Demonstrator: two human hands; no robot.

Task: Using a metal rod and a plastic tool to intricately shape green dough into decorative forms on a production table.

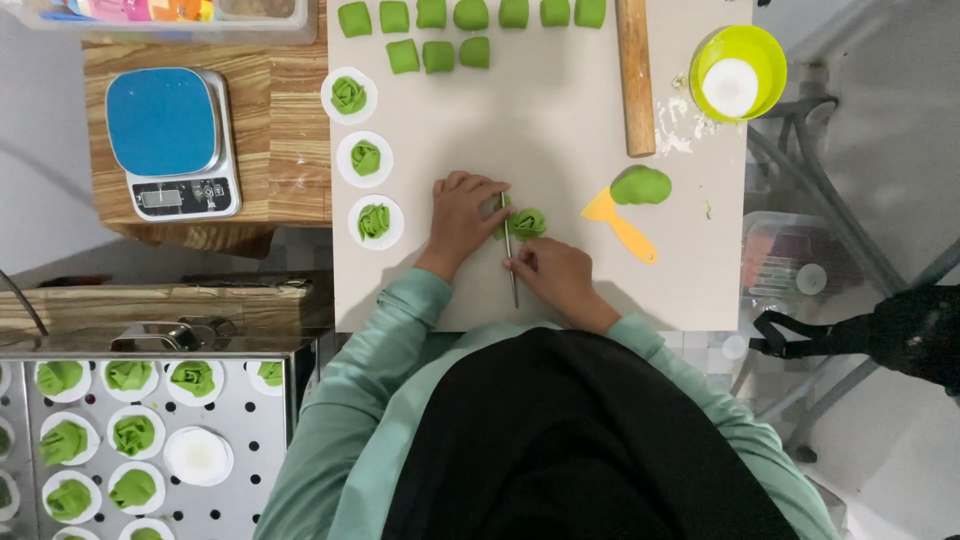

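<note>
The green dough piece (528, 222) is steadied under the flat left hand (462, 215), fingers spread; a thin metal stick (510, 262) is pinched by the right hand (550, 272).

A kitchen workspace — rolling pin (635, 75), scale (172, 142), green dough pieces (438, 55) and steamer tray (150, 450) show it.

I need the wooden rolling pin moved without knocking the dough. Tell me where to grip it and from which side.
Grip the wooden rolling pin around its bare middle, coming from above. It lies flat on the work mat, running away from the person. The row of green dough pieces sits on one side and the lime-green bowl on the other, so a straight upward lift seems safest.
</note>
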